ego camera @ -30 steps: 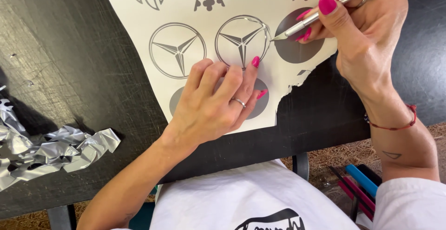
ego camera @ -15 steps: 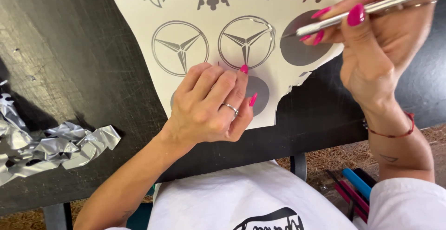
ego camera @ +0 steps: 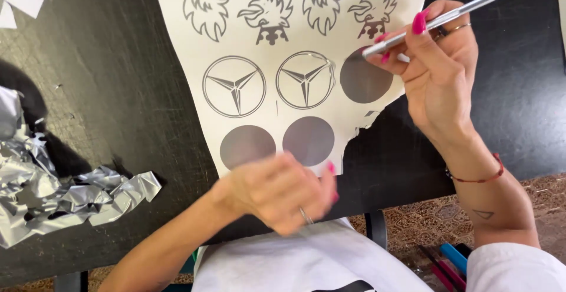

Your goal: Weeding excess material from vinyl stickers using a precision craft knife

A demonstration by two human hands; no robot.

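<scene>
Your right hand (ego camera: 439,71) pinches one silver tool (ego camera: 430,23), tip at one of three grey circles (ego camera: 365,81); left hand (ego camera: 280,192) blurred, fingers loosely curled, holding nothing, just below sheet (ego camera: 306,38)

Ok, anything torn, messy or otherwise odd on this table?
Yes. The cream sticker sheet has a ragged, torn lower-right edge beside the grey discs. A crumpled heap of silver foil scraps lies at the black table's left edge. The left hand is motion-blurred; the right hand holds a slim silver tool.
</scene>
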